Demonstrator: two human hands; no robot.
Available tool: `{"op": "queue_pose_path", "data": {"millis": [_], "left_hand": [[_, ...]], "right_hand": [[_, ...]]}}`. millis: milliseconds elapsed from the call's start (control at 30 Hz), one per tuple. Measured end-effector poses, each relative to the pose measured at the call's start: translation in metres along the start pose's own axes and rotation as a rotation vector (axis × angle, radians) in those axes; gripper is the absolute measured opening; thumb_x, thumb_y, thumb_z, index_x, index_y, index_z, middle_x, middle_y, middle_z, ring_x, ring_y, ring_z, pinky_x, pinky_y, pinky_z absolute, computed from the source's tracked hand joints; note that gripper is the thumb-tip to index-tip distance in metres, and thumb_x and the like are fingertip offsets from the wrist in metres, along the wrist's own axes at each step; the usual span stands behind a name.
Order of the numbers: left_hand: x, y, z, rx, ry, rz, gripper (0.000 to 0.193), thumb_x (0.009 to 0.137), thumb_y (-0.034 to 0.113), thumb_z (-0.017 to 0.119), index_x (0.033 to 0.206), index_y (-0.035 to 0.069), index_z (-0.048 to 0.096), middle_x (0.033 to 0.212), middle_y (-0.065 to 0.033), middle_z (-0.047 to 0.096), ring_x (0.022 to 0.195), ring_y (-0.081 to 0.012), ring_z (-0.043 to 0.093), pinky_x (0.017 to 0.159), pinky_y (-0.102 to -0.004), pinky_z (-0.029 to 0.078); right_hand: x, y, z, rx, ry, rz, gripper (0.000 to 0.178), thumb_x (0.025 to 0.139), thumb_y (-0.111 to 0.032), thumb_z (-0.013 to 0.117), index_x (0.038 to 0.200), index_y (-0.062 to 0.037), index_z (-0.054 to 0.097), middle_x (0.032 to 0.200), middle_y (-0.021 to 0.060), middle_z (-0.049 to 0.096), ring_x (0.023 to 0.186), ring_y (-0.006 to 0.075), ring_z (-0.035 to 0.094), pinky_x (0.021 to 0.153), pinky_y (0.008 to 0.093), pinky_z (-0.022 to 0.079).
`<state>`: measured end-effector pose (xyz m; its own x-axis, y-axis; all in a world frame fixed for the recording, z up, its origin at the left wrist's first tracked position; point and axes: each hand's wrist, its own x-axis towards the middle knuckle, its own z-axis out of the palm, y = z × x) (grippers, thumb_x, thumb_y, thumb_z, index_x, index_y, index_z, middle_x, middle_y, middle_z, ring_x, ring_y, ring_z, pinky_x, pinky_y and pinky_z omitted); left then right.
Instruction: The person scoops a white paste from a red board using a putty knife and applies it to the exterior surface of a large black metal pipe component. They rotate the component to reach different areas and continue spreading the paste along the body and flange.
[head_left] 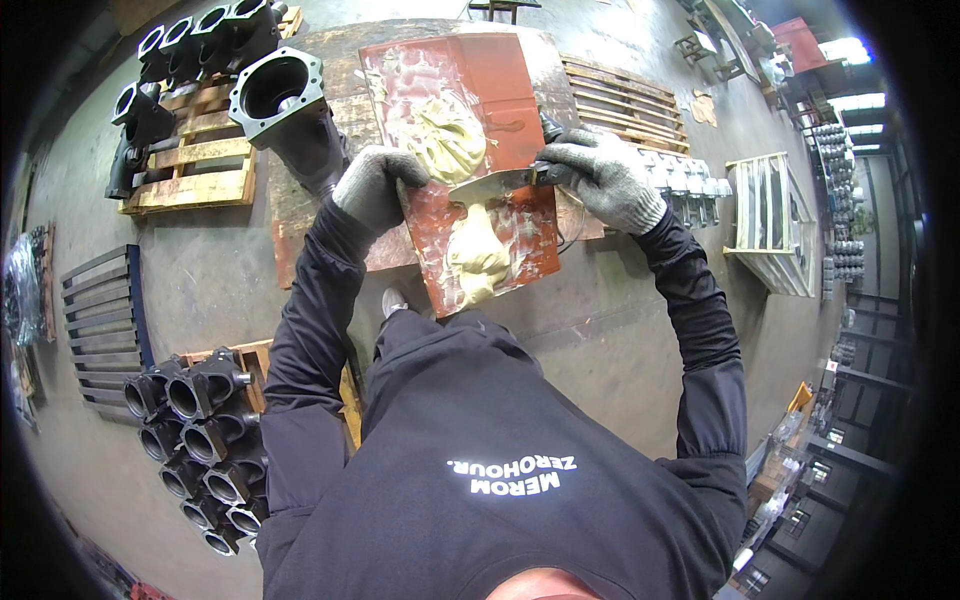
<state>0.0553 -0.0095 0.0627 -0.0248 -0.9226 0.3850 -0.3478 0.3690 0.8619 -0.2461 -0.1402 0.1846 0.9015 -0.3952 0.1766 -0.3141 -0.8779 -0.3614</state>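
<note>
Grey-gloved fingers (574, 154) were clamped: left hand (374, 188) on red rectangular board (500, 75), left edge, seemingly steadying it; right hand (612, 180) on silver-bladed spreader (492, 186).

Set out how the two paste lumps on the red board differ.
The far lump is broad and rounded; the near lump is narrower, tapering toward the knife. The far lump lies beyond the knife, the near lump on its closer side. Both are pale yellow, on the red board.
</note>
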Motion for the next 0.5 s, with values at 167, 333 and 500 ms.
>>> {"op": "queue_pose_path", "data": {"millis": [167, 333, 500], "left_hand": [[-0.002, 0.001, 0.005, -0.138, 0.112, -0.004, 0.016, 0.075, -0.009, 0.065, 0.085, 0.001, 0.072, 0.081, -0.0105, 0.074, 0.078, -0.0163, 0.071, 0.076, -0.0291, 0.057], [0.0, -0.009, 0.006, -0.158, 0.109, -0.013, 0.014, 0.076, -0.008, 0.067, 0.085, 0.002, 0.071, 0.081, -0.0091, 0.074, 0.078, -0.0154, 0.071, 0.076, -0.0288, 0.057], [0.002, -0.015, 0.006, -0.083, 0.067, -0.039, 0.014, 0.074, -0.009, 0.068, 0.083, 0.002, 0.071, 0.081, -0.0088, 0.074, 0.078, -0.0148, 0.071, 0.075, -0.0288, 0.057]], "right_hand": [[-0.004, -0.001, 0.004, 0.081, -0.063, 0.052, 0.027, 0.09, -0.009, 0.07, 0.116, -0.0049, 0.075, 0.109, 0.0146, 0.071, 0.101, 0.0358, 0.069, 0.088, 0.044, 0.056], [-0.009, -0.001, 0.008, 0.056, -0.051, 0.077, 0.029, 0.089, -0.008, 0.069, 0.118, -0.0049, 0.074, 0.11, 0.0157, 0.071, 0.104, 0.0366, 0.068, 0.092, 0.0448, 0.055], [-0.02, -0.003, 0.008, 0.068, -0.107, 0.084, 0.029, 0.088, -0.006, 0.068, 0.117, -0.0046, 0.073, 0.111, 0.0161, 0.07, 0.107, 0.0372, 0.067, 0.095, 0.045, 0.054]]}}
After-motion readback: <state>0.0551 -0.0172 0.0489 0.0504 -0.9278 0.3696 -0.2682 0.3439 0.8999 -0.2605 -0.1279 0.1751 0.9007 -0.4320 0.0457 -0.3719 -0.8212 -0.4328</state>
